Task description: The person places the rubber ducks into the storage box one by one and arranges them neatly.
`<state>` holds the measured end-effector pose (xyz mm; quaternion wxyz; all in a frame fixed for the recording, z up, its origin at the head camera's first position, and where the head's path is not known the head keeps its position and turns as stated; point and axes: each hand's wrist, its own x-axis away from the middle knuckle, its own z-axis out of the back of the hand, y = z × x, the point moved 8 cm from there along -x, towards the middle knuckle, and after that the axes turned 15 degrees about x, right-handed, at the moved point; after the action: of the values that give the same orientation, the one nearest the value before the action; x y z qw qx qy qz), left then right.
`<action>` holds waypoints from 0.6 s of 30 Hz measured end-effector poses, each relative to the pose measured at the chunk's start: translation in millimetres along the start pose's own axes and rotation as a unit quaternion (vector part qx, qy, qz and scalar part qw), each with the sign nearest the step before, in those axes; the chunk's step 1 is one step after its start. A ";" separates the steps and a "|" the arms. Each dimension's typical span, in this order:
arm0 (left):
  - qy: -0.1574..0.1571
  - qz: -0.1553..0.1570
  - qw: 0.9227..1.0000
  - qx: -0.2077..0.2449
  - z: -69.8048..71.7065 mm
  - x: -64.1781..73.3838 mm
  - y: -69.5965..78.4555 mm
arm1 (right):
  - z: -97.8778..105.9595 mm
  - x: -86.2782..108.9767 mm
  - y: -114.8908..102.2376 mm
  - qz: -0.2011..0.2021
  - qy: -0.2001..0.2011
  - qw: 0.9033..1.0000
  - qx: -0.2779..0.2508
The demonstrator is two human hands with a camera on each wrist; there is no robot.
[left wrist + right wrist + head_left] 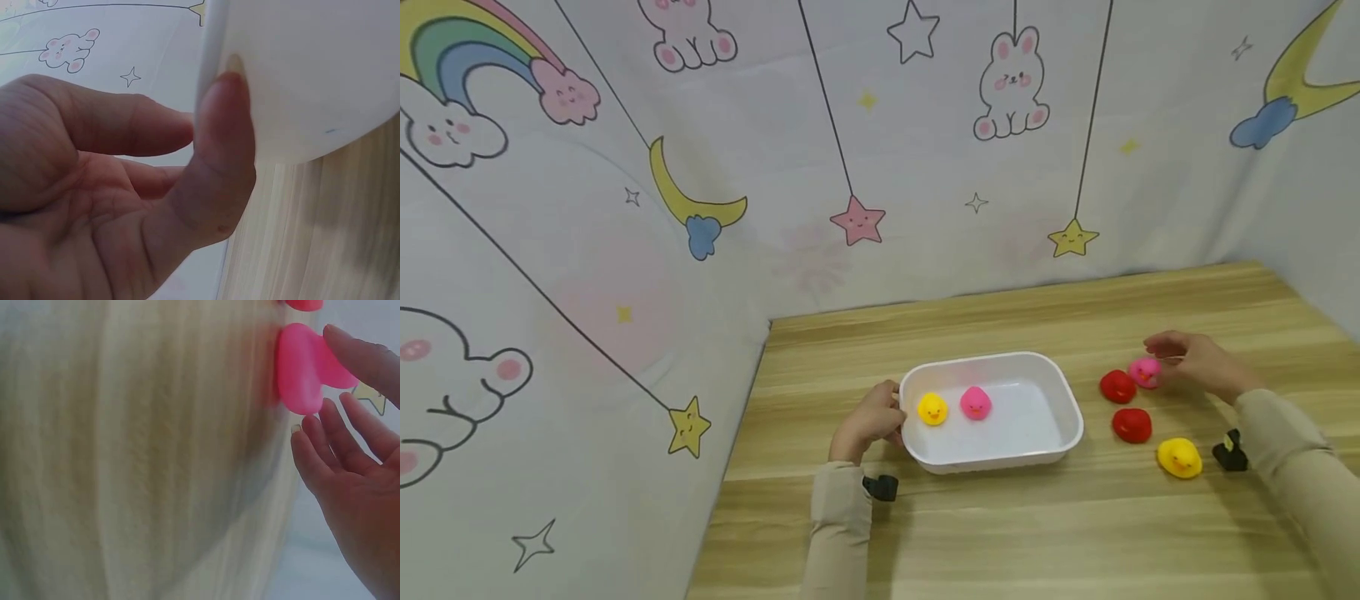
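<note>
My left hand (871, 419) grips the left end of a white plastic basin (1030, 454). In the left wrist view, fingers (222, 125) lie along the wall at the rim. Inside the basin sit a yellow rubber duck (932, 409) and a pink rubber duck (976, 403). To the right, my right hand (1206, 364) is at another pink rubber duck (1144, 372) standing on the table. The right wrist view shows that duck (300, 372) between the thumb and the spread fingers, which are not closed round it; whether they touch it is unclear.
Two red rubber ducks (1117, 386) lie between the basin and my right hand, one nearer me. Closer to my right sleeve is a yellow rubber duck (1180, 458). Black wrist cameras (880, 487) are on both wrists. A printed cloth (925, 167) hangs behind the wooden table (1000, 533).
</note>
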<state>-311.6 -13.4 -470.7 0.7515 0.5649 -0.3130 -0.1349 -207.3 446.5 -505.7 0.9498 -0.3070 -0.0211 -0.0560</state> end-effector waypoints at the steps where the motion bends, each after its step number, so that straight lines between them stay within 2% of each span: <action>1: -0.001 -0.002 1.000 0.000 -0.2 -0.3 0.0 | -2.4 0.1 0.2 -0.003 -0.003 1.000 0.003; 10: -0.006 -0.006 1.000 0.007 0.8 -0.6 2.2 | -7.9 -6.8 -3.3 0.016 0.023 0.999 0.043; 18: -0.005 -0.002 1.000 0.007 -0.2 1.8 1.8 | -8.2 -8.9 -4.9 0.021 0.022 0.998 0.060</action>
<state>-310.4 -13.6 -468.5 0.7457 0.5702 -0.3162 -0.1371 -216.7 438.6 -510.1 0.9678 -0.2484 0.0028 -0.0414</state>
